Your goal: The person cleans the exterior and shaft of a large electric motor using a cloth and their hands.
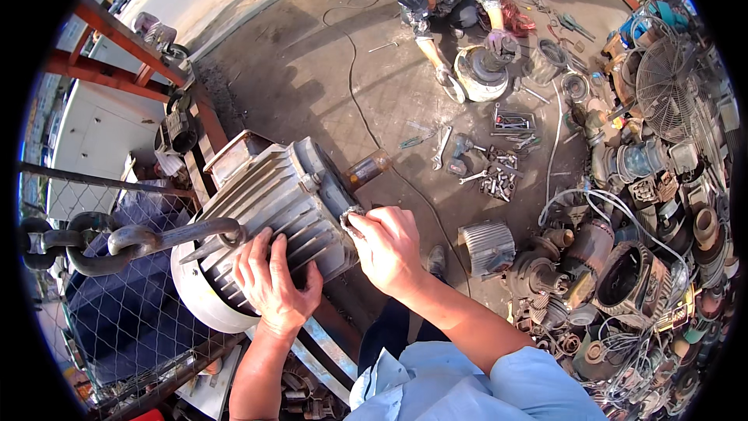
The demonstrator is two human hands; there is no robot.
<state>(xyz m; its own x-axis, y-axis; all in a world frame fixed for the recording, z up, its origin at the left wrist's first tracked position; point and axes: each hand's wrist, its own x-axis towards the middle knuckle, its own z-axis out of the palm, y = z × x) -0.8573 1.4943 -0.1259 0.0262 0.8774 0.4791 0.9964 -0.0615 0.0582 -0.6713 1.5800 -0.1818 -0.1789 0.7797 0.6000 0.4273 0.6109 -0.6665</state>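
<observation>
A large electric motor with a finned grey housing point(257, 187) lies on its side before me. Its bare steel shaft point(369, 169) points away to the upper right, and a pale fan cover point(201, 295) closes the near left end. My left hand point(277, 280) rests on the fins, fingers spread, holding nothing. Pinched in my right hand point(388, 248) is a grey scouring pad or wad point(352, 222), pressed to the rim of the end shield point(330, 181). A heavy chain point(99, 242) with a hook point(196, 234) reaches the housing from the left.
A crouching co-worker point(447, 3) in gloves handles a motor part point(482, 73) on the ground. Wrenches point(442, 149), sockets point(499, 178) and a cordless tool point(459, 155) lie nearby. Piled motor parts point(631, 280) fill the right side. A cable point(350, 70) crosses the floor; wire mesh point(134, 280) stands left.
</observation>
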